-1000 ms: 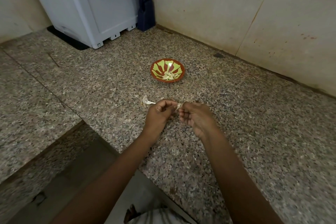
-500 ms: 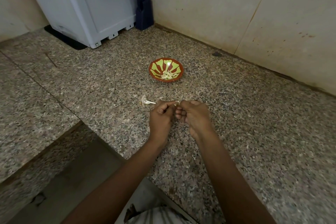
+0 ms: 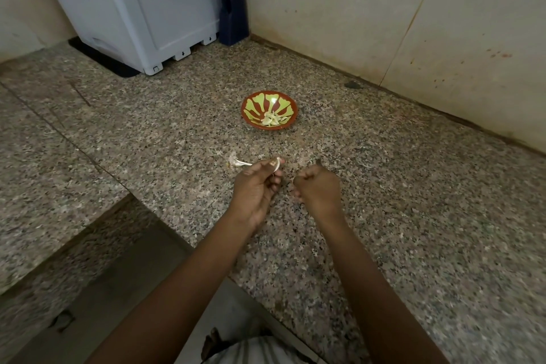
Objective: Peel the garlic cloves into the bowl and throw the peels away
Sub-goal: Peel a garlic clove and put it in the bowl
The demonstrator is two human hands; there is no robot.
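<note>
- Two hands hover above the granite table (image 3: 399, 201), with a small gap between them.
- Left hand (image 3: 255, 189): its fingers pinch a pale garlic clove (image 3: 276, 163) at the tips, thumb on top.
- Right hand (image 3: 317, 190): its fingers are curled into the palm; whether they hold a scrap of peel I cannot tell.
- Red-and-green bowl (image 3: 244, 111) stands beyond the hands, with peeled cloves (image 3: 271, 120) heaped in its bottom.
- Garlic stalk remnant (image 3: 235, 161) lies on the table just left of the left hand.
</note>
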